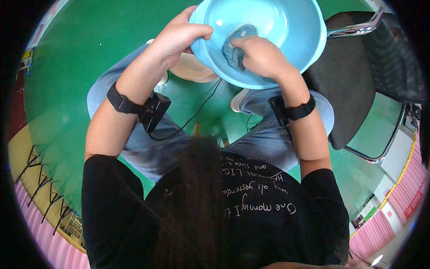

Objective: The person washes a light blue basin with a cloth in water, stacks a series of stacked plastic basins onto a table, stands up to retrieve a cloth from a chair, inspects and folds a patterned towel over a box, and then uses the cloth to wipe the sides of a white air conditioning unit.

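Black chair (pixel 342 76) (chrome armrest (pixel 360 29)) at right, green floor (pixel 67 80); pink pleated cloth (pixel 371 240), lower right

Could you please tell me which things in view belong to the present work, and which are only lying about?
Seemingly in use:
blue basin, its rim held by the left hand
grey-blue cloth inside it, under the right hand

Seemingly just nearby:
black chair
pale basin, untouched, role unclear

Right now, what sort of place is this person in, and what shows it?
Probably an indoor hall or activity room: it has a smooth green floor, a black metal-framed chair and pink pleated material at the edges. Its exact use is unclear.
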A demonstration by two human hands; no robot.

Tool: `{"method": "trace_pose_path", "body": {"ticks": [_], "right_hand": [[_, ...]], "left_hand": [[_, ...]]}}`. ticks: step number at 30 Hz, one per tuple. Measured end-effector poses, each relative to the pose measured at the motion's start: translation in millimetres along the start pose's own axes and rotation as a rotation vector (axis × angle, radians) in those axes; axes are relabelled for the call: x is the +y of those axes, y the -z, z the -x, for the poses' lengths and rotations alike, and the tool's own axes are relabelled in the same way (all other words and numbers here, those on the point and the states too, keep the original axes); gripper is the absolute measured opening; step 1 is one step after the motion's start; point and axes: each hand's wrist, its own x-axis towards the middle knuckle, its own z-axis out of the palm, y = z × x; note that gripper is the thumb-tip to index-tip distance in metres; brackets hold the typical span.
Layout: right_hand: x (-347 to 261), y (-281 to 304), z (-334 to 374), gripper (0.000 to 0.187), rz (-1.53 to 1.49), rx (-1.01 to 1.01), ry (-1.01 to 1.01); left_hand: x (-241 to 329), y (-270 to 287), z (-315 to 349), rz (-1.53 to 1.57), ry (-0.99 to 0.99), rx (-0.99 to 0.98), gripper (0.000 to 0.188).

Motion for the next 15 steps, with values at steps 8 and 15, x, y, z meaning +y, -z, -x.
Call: {"method": "trace_pose_path", "body": {"ticks": [8,15], "right_hand": [[12,17,3,0.048,-0.159,0.003,-0.281],[12,8,-2,0.045,-0.438,-0.204,-0.179]], "left_hand": [[-4,-2,-5,-0.06,-0.111,0.038,0.071],[-6,2,-4,-0.097,-0.097,0.026,0.071]]}}
